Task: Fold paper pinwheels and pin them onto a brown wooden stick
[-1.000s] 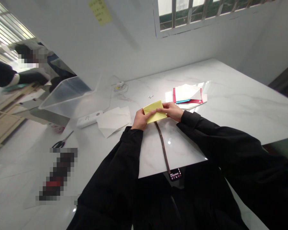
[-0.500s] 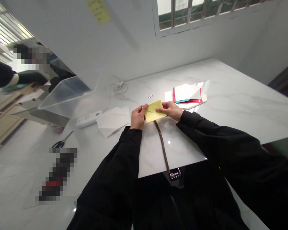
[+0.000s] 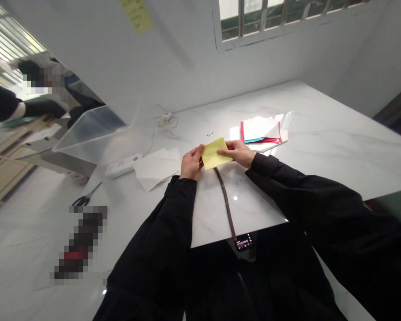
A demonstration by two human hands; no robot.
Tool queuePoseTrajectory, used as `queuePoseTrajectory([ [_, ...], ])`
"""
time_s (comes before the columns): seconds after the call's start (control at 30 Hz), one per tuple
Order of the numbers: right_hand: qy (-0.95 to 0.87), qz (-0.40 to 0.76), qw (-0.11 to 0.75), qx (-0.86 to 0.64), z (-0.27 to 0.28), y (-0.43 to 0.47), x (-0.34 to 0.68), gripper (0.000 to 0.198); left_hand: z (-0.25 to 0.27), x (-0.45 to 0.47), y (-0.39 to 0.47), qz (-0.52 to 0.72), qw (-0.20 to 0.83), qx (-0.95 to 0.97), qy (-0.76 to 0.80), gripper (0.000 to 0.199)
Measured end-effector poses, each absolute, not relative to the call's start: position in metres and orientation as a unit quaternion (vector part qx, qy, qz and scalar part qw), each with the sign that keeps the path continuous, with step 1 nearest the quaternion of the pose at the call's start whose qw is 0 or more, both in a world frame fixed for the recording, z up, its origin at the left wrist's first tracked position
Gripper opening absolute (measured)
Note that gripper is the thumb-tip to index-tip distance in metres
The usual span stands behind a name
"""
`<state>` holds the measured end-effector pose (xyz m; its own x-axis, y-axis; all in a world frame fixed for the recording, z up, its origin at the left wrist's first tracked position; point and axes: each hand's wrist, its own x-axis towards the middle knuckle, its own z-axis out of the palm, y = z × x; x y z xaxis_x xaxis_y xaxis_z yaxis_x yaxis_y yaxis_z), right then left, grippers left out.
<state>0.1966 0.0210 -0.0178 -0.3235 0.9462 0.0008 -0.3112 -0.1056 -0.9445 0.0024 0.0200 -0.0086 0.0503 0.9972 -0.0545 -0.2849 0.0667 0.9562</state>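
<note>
Yellow paper (image 3: pixel 214 153), thin, matte, folded to flat four-sided shape, held just above glossy white marble table (image 3: pixel 321 133). Left edge pinched by left hand (image 3: pixel 191 162); right edge pinched by right hand (image 3: pixel 238 153). Clear plastic bin (image 3: pixel 96 136) tilted at left, contents not discernible.

No legible txt: yellow wall note (image 3: pixel 137 14) & small dark display (image 3: pixel 243 243) too blurry.
</note>
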Motion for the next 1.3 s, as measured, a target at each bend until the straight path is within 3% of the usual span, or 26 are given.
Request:
queuePoseTrajectory([
  [0.37,-0.466,0.656,0.475,-0.357,-0.015,0.02,0.197,0.034,-0.007,0.002,0.017,0.485,0.604,0.452,0.443,0.062],
  [0.83,-0.488,0.631,0.491,-0.349,-0.023,0.023,0.196,0.047,-0.019,0.009,0.017,0.477,0.545,0.507,0.468,0.068],
  [1.3,-0.5,0.625,0.48,-0.361,-0.022,0.022,0.194,0.044,-0.017,0.011,0.014,0.488,0.479,0.547,0.483,0.055],
])
